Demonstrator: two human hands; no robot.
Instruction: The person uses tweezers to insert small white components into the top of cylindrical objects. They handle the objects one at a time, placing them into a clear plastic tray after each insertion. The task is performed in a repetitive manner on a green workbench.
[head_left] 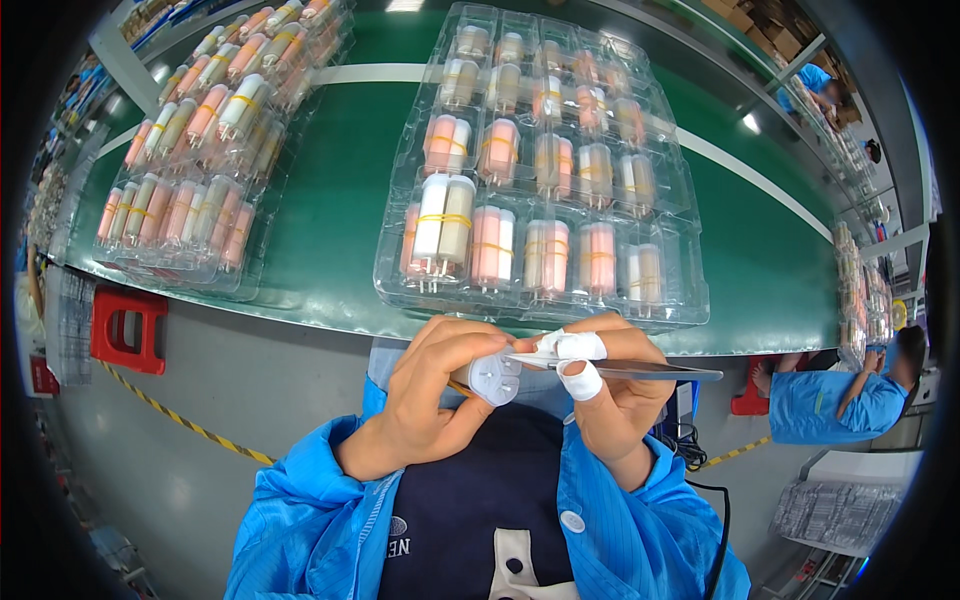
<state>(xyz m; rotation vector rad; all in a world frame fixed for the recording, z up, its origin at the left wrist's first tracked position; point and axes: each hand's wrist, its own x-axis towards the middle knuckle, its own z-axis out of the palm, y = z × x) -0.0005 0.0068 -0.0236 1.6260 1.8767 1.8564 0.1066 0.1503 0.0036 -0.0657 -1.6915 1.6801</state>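
My left hand (432, 392) is closed round a cylindrical device with a pale plug end (492, 378), its end face turned toward my right hand. Metal tweezers (640, 370) are gripped in my right hand (618, 388), with white tape wrapped round some of its fingers. Their narrow tip lies at the rim of the plug end; whether it touches cannot be made out. My fingers hide most of the device's body. Just beyond both hands, a clear plastic tray (545, 312) holds pink, white and grey-beige cylinders with prongs, banded in pairs with yellow rubber bands.
More loaded clear trays (180, 262) are stacked at the left on the green conveyor belt (330, 200). A red stool (130, 330) stands on the floor at left. To the right sits a co-worker in a blue smock (835, 405). A black cable (722, 520) hangs beside my right arm.
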